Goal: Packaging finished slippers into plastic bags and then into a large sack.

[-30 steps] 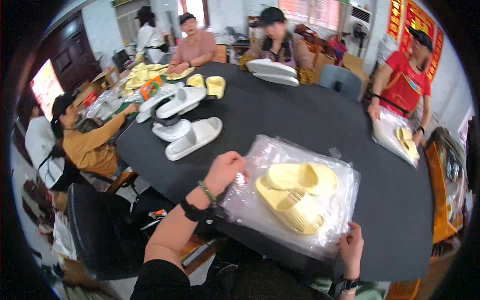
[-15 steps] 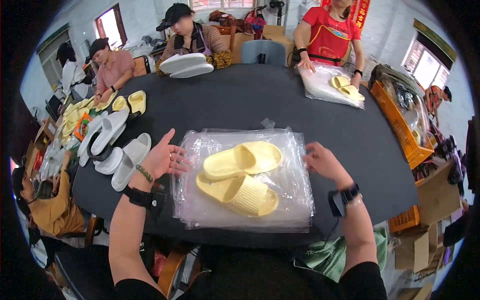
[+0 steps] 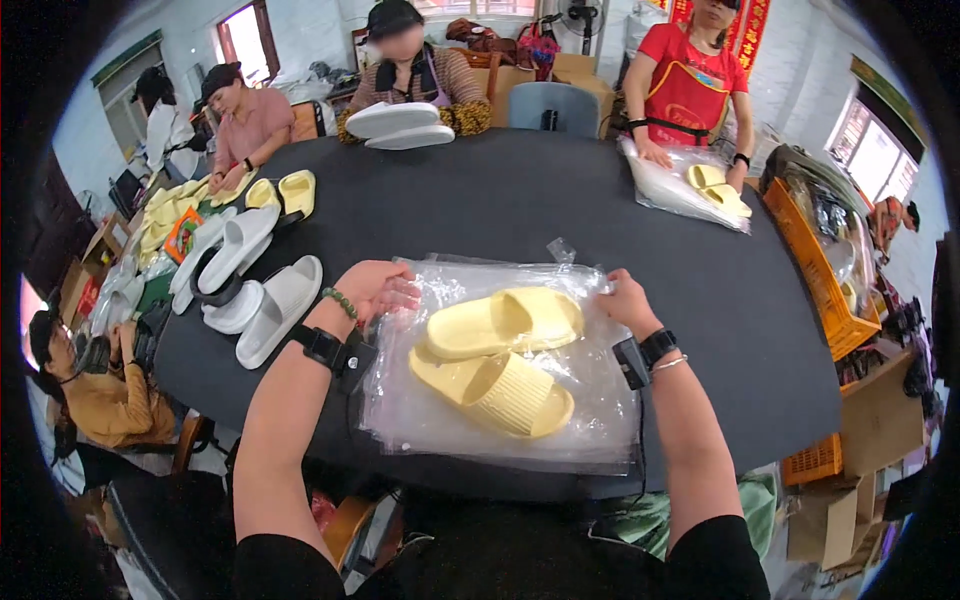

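Note:
A pair of pale yellow slide sandals lies on a stack of clear plastic bags in front of me. The upper slide is turned opposite to the lower one, whose ribbed strap faces up. At the stack's upper left edge, my left hand has its fingers curled in on the plastic. My right hand pinches the plastic at the upper right corner. Whether the slides lie inside the top bag or on it is hard to tell through the shine.
Grey and white slides and more yellow slides line the table's left side. Across the dark table, a co-worker in red handles bagged yellow slides. Other people sit at the left and far side. An orange crate stands at the right.
My left hand has gone from spread fingers beside the bags to curled fingers at their upper left edge. My right hand has closed on the upper right corner. The view has shifted slightly.

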Demonstrator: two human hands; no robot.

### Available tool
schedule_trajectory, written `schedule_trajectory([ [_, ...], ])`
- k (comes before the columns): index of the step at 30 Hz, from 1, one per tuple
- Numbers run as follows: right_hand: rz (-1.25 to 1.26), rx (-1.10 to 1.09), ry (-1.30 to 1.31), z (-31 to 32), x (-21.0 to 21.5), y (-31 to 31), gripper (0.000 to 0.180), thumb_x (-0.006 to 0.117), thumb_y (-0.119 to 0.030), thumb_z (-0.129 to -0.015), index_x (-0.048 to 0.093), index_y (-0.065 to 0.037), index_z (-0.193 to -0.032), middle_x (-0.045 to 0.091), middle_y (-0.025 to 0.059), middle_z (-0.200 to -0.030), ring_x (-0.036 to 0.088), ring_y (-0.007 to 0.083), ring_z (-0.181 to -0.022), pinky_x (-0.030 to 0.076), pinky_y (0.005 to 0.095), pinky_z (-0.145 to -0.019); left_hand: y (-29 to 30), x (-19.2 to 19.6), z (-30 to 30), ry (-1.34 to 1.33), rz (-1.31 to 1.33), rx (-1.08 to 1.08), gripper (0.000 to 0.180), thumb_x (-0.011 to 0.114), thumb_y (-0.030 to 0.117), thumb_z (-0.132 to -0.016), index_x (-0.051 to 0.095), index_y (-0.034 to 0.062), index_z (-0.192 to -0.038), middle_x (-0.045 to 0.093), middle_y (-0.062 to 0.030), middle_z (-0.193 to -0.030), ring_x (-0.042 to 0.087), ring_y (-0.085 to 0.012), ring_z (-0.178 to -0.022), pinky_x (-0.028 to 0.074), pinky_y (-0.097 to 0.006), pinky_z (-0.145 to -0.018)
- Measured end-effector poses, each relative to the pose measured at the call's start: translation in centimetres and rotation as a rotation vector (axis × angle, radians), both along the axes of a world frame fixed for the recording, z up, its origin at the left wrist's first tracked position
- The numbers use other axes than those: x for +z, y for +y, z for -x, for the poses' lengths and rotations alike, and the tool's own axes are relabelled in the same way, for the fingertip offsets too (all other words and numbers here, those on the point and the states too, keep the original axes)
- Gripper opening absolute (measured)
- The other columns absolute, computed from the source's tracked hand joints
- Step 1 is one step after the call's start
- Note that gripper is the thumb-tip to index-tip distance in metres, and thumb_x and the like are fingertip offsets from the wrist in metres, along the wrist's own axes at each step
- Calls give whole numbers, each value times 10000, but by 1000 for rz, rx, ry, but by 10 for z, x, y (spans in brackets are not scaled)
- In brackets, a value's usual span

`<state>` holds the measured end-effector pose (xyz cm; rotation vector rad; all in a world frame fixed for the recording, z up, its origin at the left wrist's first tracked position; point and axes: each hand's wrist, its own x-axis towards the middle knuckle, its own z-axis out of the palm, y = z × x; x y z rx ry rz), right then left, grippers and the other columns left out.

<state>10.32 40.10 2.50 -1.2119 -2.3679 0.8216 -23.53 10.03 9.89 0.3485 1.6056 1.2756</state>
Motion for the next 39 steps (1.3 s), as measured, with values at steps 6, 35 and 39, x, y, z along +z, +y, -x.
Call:
schedule_trajectory([
  [6,136,-61,114,-5,9,-3,449,716,-155,-790,553,-20,-1185,702,173,-864,707,300,-825,549,381,-751,-10,14,1,13,-82,4,280,517,283,-993,617,27,-1041,703,-128,-948,716,-242,-826,556,-321,-652],
  [35,-387,466,121,-47,60,-60,1104,851,-474,-689,243,-32,-1498,168,271,-1569,220,440,-1446,309,496,-1145,-72,2,-33,-119,-317,6,812,321,637,-990,262,-22,-1462,645,-251,-1132,682,-338,-952,554,-394,-816],
  [39,-240,594,-310,-66,74,-98,1502,842,-671,-519,-53,-42,-1549,-15,255,-1610,-45,405,-1494,144,550,-1193,-116,-21,-52,25,-345,-37,699,373,564,-1005,370,1,-1419,664,-199,-1122,667,-268,-995,520,-363,-833],
])
